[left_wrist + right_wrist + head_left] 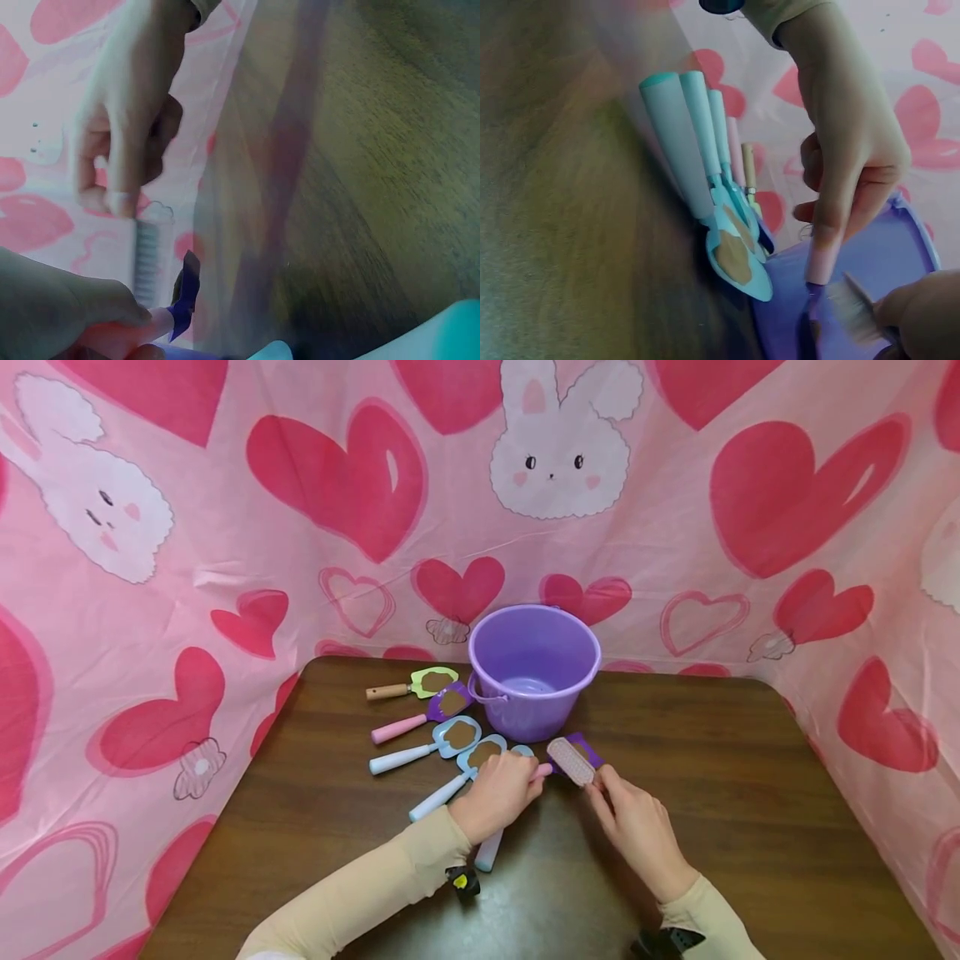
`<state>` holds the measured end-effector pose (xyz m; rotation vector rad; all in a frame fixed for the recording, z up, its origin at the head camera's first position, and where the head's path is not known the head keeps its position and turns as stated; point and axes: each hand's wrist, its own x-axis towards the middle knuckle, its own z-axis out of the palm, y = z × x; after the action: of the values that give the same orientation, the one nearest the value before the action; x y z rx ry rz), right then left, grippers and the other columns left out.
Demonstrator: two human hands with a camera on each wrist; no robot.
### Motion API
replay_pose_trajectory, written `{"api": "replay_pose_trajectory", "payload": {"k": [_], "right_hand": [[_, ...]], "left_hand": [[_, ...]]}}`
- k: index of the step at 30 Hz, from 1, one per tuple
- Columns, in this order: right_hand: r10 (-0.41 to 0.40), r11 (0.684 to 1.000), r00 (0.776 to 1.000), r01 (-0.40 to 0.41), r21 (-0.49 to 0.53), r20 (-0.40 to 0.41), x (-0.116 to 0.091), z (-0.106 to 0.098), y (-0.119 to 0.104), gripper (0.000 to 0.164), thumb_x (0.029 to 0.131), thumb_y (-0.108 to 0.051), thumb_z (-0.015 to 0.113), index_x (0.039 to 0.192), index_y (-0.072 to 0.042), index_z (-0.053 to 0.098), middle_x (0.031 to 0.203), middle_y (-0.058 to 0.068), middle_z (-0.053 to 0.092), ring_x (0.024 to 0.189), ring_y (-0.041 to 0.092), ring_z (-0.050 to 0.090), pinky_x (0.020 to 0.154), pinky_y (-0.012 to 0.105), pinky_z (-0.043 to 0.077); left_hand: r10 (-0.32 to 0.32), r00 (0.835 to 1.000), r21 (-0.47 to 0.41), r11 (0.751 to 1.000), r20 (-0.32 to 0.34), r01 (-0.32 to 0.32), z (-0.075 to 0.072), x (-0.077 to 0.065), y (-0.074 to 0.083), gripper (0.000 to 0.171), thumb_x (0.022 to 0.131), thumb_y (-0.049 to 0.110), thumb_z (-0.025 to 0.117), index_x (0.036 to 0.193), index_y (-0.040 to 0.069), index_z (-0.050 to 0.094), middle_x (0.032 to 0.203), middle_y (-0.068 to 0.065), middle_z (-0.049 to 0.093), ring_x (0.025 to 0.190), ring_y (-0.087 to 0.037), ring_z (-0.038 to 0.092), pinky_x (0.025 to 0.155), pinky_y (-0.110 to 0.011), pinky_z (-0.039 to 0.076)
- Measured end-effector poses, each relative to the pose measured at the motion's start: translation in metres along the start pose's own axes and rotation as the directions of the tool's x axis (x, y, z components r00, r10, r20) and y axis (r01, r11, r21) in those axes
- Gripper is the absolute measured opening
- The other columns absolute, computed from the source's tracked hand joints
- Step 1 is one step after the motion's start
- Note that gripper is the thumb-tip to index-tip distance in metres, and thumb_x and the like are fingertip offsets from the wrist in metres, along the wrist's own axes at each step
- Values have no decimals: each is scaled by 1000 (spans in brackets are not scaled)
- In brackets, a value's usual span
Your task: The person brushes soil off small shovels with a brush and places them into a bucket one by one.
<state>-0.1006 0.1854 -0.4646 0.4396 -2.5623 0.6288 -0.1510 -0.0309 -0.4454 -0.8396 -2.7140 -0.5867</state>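
Observation:
My left hand grips the pink handle of a trowel with a purple blade bearing a brown patch. A small scrub brush with pale bristles is pinched in my right hand, just over that blade. In the left wrist view the brush stands a little apart from the blade. Whether bristles touch the blade cannot be told in the right wrist view, where the brush is blurred. A pale-handled blue trowel with a brown patch lies below my left hand.
Left of the hands lie more brown-patched trowels: two blue ones, a pink-handled purple one and a wooden-handled green one. A purple bucket stands behind them near the back edge of the brown table.

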Motion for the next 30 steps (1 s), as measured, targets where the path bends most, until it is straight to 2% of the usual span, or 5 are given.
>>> {"api": "replay_pose_trajectory", "payload": {"k": [3,10,15,21,30], "right_hand": [[1,1000,1000,0,-8,15,-1,2,2,24,92,-10,78,91,-15,54,67,-7,47,52,12,40,46,32,33],[63,998,998,-62,-6,16,-3,3,9,24,93,-12,77,90,-16,53,64,-5,45,52,13,39,46,32,30],[93,996,996,-93,5,5,-2,0,9,23,94,-11,76,90,-15,54,63,-4,44,52,13,39,46,31,30],[128,992,992,-128,8,-1,-1,0,8,24,96,-10,74,87,-13,51,60,-4,41,51,15,39,46,33,30],[168,985,985,-169,18,43,-1,-3,15,23,97,-12,72,87,-14,52,60,-5,37,52,14,39,47,32,30]], "left_hand": [[1,1000,-7,1000,6,-1,-1,0,1,45,98,22,72,62,16,45,57,4,42,54,-23,58,53,-39,51],[40,999,2,999,-16,-40,-1,-1,2,34,93,18,77,67,14,55,59,1,50,57,-22,61,54,-38,51],[40,999,-2,999,-28,-40,-3,-2,5,38,95,20,76,66,15,52,59,1,48,56,-23,61,53,-37,50],[26,1000,-10,1000,0,-26,-5,-1,5,40,96,20,74,65,16,49,59,4,44,57,-21,59,54,-37,50],[17,998,-61,998,57,-14,-4,-1,2,47,99,23,71,62,18,42,60,7,34,54,-14,44,54,-32,45]]}}
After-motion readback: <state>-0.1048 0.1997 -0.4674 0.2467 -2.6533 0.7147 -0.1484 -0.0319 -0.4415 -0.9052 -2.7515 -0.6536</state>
